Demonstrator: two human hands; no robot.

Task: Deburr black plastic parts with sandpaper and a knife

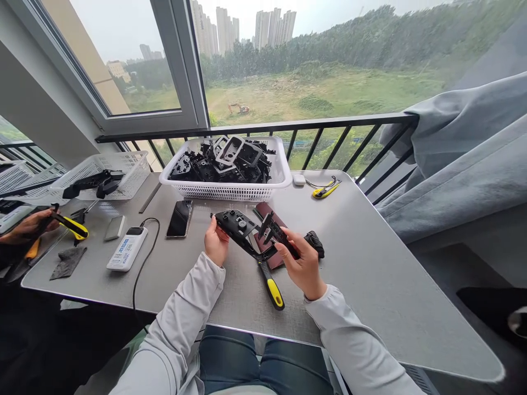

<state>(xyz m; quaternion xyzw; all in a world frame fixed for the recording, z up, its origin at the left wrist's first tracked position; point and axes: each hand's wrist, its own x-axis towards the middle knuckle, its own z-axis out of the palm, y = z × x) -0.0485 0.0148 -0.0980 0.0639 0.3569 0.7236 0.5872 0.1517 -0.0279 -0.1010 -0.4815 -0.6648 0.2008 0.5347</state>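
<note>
My left hand [216,243] is closed on the left end of a black plastic part [236,226], which is held tilted above the table. In my right hand [303,264] is a black caliper [276,230], its jaws pointing left, close to the part's right end; whether they touch it I cannot tell. Beneath them lies a tool with a black and yellow handle [273,292], its upper end hidden behind the part. A dark red flat sheet or case [265,210] lies partly under the caliper. A crumpled black cloth or pouch [316,243] is beside my right hand.
A white basket [230,192] heaped with black plastic parts stands by the railing. Left of me lie a phone [179,219] and a white power bank [127,249] with a cable. A yellow cutter [325,190] rests at back right. Another person's hand [28,227] works at far left.
</note>
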